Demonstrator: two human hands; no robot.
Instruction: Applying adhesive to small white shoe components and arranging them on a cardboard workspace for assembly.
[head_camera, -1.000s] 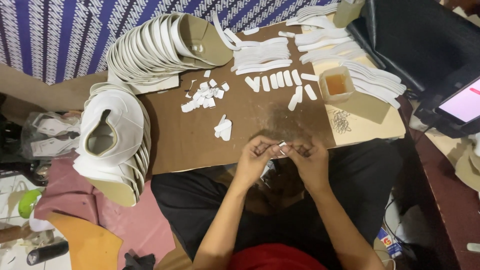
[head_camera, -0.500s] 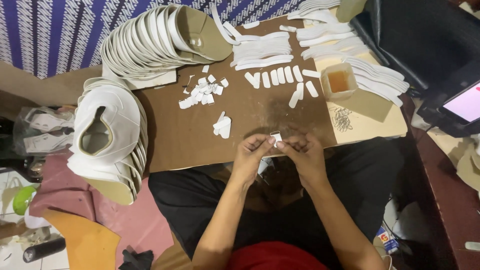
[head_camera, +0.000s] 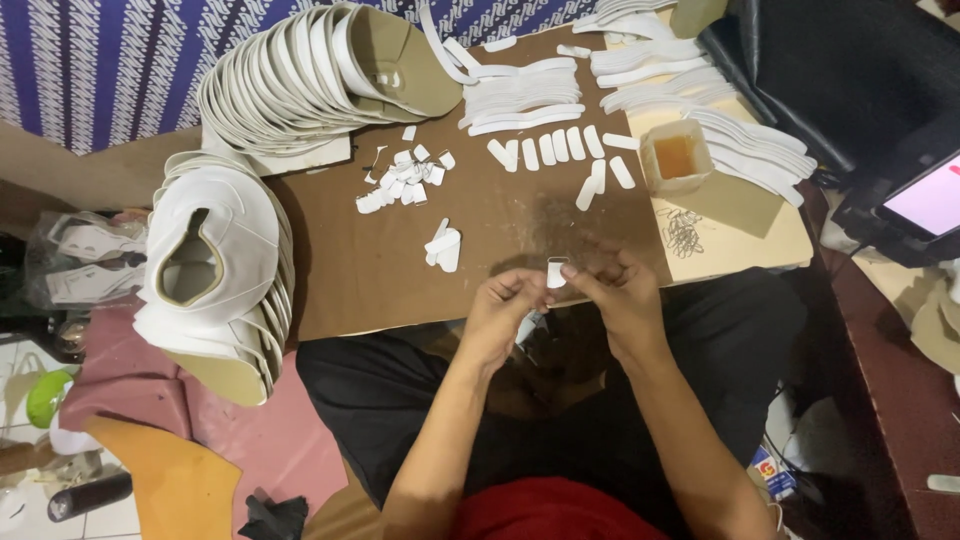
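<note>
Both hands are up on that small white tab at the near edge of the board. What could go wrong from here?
1. The white tab is pinched only at fingertip level between the left hand and right hand, over the lap; it could slip and drop off the board.
2. The open glue cup sits just beyond the right hand; a reach toward the strips might tip it.

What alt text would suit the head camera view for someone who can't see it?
Two hands, left hand and right hand, pinch a small white tab over a brown cardboard work board. Stacks of white shoe-upper pieces and rows of white strips lie beyond.
</note>
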